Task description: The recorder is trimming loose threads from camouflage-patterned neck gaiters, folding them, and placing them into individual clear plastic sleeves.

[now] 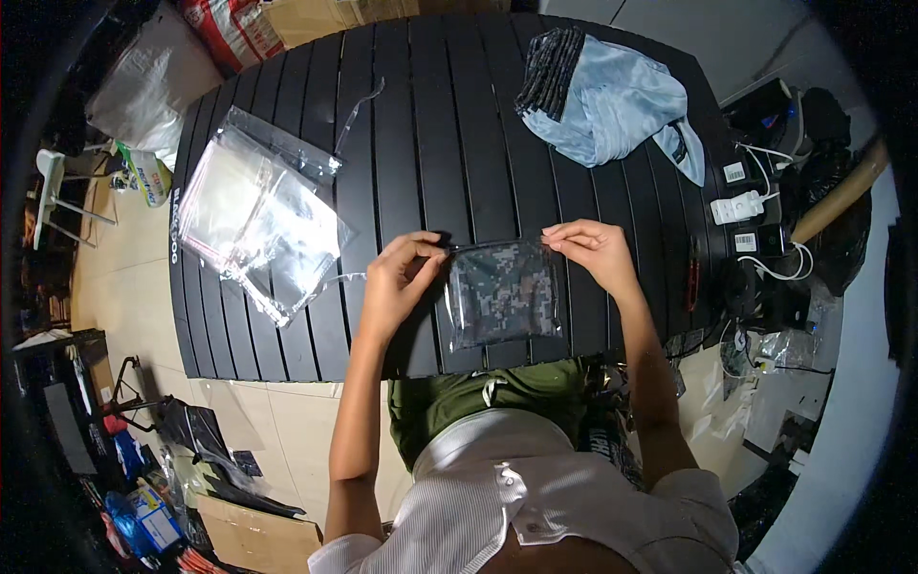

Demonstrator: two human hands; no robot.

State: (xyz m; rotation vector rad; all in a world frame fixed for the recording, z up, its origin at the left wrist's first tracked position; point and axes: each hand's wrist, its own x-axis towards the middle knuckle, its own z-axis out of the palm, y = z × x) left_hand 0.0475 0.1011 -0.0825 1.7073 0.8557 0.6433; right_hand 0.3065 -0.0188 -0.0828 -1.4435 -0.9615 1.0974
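Observation:
A folded piece of grey digital-camouflage fabric lies inside a clear plastic bag (505,297) near the front edge of the black slatted table (411,124). My left hand (402,273) pinches the bag's upper left corner between thumb and fingers. At the upper right corner, my right hand (595,251) pinches the plastic the same way. The bag's far edge runs straight between the two hands. To the left lies a loose stack of empty clear plastic bags (263,215), shiny with glare.
A light blue satin cloth bag (626,100) with dark folded pieces (553,72) at its mouth rests at the far right. Thin plastic strips (359,115) lie near the stack. White plugs and cables (738,206) sit beyond the right edge. A cardboard box (258,536) stands on the floor.

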